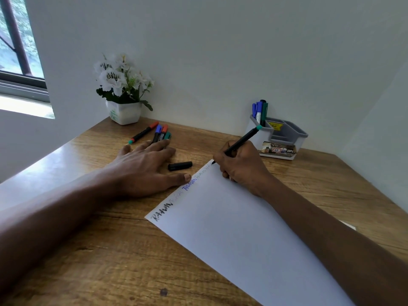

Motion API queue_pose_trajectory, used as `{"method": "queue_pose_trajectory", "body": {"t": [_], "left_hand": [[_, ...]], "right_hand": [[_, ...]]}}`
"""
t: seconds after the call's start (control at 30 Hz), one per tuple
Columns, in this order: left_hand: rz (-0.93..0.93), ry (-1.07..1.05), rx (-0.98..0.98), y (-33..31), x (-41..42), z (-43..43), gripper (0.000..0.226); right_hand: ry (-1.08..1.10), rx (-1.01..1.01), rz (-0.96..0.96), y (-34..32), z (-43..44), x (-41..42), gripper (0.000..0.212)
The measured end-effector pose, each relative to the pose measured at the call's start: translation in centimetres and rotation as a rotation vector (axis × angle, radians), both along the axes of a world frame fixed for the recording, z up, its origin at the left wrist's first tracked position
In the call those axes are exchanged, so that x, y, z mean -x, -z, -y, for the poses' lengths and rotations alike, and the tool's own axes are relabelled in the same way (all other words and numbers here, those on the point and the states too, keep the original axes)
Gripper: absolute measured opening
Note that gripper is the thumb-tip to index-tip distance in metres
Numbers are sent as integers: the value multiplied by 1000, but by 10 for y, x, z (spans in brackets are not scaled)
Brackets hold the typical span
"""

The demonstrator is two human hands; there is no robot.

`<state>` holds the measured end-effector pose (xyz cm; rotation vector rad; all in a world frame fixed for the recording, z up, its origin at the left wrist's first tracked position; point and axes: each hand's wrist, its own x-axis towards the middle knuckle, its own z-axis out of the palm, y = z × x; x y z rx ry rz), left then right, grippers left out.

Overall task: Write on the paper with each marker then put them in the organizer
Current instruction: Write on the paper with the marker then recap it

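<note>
Right fingers (229, 151) clamped on marker (241, 139), tip at paper's (231, 228) far corner, mid-word. Left hand (141, 168) flat, fingers spread, thumb pinning paper's edge. Cap (180, 166) between hands. Next, probably: recap, then organizer (284, 133) at bench's far right.

A: where are the hands vs the paper (242, 228)?

B: left hand (143, 166) lies flat, fingers spread, just off its upper left edge. Right hand (240, 166) is curled in a writing grip at its top corner, forearm across it.
</note>
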<state>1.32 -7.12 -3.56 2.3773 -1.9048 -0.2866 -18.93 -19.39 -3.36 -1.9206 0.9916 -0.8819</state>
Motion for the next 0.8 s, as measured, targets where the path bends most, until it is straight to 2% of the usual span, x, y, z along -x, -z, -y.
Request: {"method": "queue_pose_trajectory", "body": {"t": [0.17, 0.33, 0.8], "left_hand": [[-12, -5, 4, -1, 1, -1, 114], [-19, -7, 0, -3, 4, -3, 112], [-36, -1, 1, -3, 3, -3, 109]], "right_hand": [[61, -29, 42, 3, 2, -2, 13], [59, 12, 3, 3, 3, -3, 18], [109, -20, 12, 4, 2, -6, 13]]}}
